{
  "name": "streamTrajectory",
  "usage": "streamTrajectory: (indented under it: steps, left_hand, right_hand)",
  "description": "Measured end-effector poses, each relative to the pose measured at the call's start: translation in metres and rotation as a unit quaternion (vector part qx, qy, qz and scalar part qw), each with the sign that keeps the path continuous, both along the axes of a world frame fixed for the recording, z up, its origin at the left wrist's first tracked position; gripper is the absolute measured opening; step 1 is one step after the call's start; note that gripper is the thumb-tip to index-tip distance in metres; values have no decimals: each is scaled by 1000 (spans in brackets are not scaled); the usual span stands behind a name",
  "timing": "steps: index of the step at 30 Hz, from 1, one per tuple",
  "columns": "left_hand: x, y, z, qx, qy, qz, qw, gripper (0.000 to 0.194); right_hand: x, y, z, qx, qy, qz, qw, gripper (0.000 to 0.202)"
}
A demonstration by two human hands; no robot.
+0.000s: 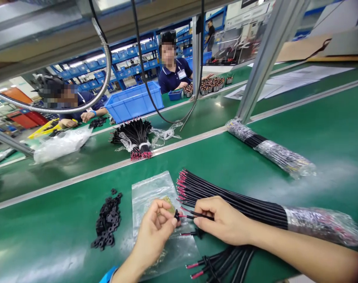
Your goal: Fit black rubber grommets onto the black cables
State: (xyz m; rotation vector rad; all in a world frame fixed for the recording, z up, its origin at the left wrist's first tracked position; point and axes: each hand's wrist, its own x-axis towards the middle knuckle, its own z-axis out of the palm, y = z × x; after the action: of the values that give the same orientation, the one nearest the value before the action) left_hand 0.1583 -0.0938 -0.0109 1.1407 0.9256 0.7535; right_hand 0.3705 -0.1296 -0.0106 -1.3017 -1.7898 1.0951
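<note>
My left hand (153, 228) pinches a small black rubber piece (177, 214) between thumb and fingers. Closed around black cables (202, 215) with red wire ends is my right hand (226, 220); the red tips meet or nearly meet the black piece. Behind that hand lies a large bundle of black cables (240, 196), its far part wrapped in plastic. Below it are more cables (234, 259), some with black pieces on them. A clear zip bag (151, 188) holding small brass-coloured parts lies under my left hand. Left of the bag sits a pile of black rubber pieces (108, 222).
A plastic-wrapped cable bundle (270, 149) lies by a metal post (259, 63). Beyond the metal rail (108, 168) are tied black cables (134, 135), a blue bin (134, 103) and a plastic bag (62, 145). Two people sit across the bench. Loose black cords hang overhead.
</note>
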Motion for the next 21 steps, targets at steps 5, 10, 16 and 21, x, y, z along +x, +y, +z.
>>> streamTrajectory:
  steps: [5, 10, 16, 21]
  left_hand:
    - [3, -3, -4, -41, -19, -15, 999, 53]
    - [9, -3, -12, -48, 36, -27, 998, 35]
    - [11, -4, -7, 164, 142, -16, 976, 16]
    - [16, -7, -3, 235, 179, -50, 954, 16]
  right_hand:
    - [0, -2, -1, 36, -9, 33, 999, 12]
    - [1, -3, 1, 57, 3, 12, 998, 6]
    - [5, -2, 0, 89, -11, 43, 995, 5]
    - [8, -1, -5, 91, -16, 84, 992, 5]
